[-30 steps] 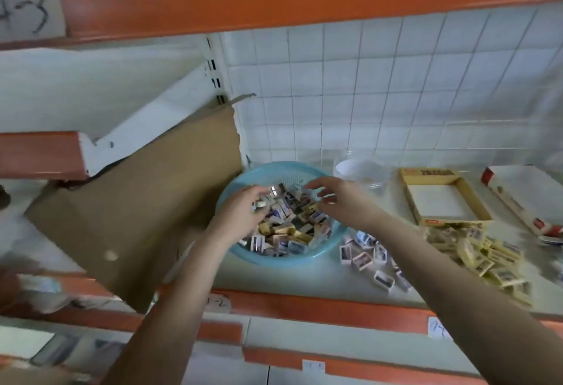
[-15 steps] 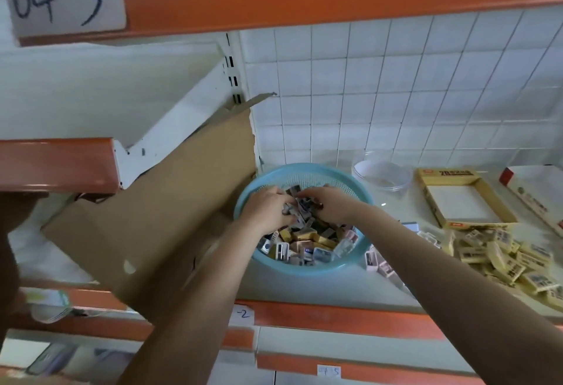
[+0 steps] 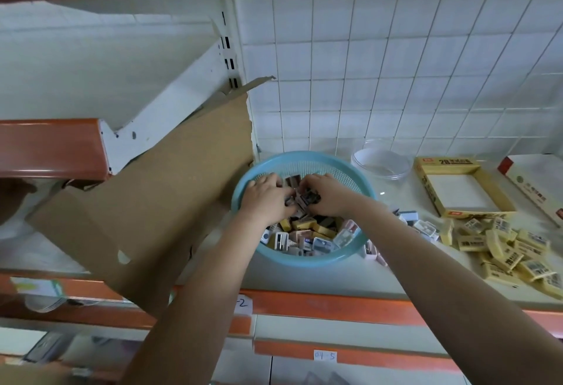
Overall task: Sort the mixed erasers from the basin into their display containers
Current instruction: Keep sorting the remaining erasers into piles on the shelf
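Against white tiles (image 3: 396, 49), rummages in blue basin (image 3: 304, 260) at twelve o'clock, right hand (image 3: 326, 194) apparently pinching erasers (image 3: 304, 229), grip of left hand (image 3: 268, 194) untellable, risking pieces knocked over the rim toward yellow pile (image 3: 502, 247) at three o'clock.

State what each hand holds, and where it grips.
Right hand pinches a few dark erasers from above; left hand: cannot tell, grip hidden in the basin.
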`<state>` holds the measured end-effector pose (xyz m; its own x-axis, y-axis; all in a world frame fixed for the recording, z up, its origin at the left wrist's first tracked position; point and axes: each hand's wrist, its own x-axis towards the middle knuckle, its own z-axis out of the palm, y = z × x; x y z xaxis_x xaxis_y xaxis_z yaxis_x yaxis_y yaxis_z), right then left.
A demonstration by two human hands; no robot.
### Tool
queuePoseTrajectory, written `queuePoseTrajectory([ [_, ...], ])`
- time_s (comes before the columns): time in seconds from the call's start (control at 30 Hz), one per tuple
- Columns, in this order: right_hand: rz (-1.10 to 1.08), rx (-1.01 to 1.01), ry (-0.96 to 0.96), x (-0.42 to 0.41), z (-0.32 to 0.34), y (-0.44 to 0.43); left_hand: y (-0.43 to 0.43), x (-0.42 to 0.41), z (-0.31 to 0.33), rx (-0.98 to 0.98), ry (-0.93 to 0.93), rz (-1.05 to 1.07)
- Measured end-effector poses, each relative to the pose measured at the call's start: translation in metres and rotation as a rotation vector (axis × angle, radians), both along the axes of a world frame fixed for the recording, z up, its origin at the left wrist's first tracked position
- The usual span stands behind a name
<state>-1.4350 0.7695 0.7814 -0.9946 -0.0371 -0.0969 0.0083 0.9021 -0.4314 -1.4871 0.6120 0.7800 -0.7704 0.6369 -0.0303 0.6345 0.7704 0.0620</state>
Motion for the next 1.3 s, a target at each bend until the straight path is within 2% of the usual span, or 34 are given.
queuePoseTrajectory([
  [0.1,-0.062,-0.083,0.048,0.0,0.0,0.001,0.0,0.001,0.002,-0.021,-0.011,-0.003],
  [0.23,-0.07,-0.094,0.094,0.0,0.001,0.003,-0.001,0.003,0.004,0.01,-0.047,-0.013],
  [0.53,-0.063,-0.069,0.031,-0.002,0.0,0.003,-0.001,0.005,0.007,0.02,-0.098,-0.011],
  [0.77,-0.104,-0.151,0.11,0.002,0.002,0.003,-0.001,0.003,0.001,0.142,-0.067,0.016],
  [0.93,-0.175,-0.246,0.194,0.004,0.01,0.004,0.0,0.001,-0.001,0.142,-0.028,-0.008],
  [1.0,-0.228,-0.332,0.216,0.003,0.011,0.004,-0.001,0.002,0.003,0.202,-0.062,-0.014],
  [1.1,-0.29,-0.539,0.255,0.008,0.018,0.011,-0.004,0.004,0.011,0.443,-0.266,0.07],
  [1.17,-0.296,-0.656,0.295,0.02,0.029,0.024,-0.004,0.002,0.017,0.55,-0.31,0.09],
  [1.23,-0.286,-0.665,0.312,0.039,0.041,0.043,0.003,0.003,0.028,0.608,-0.325,0.075],
  [1.3,-0.3,-0.582,0.325,0.063,0.049,0.066,0.023,0.012,0.043,0.674,-0.338,0.036],
])
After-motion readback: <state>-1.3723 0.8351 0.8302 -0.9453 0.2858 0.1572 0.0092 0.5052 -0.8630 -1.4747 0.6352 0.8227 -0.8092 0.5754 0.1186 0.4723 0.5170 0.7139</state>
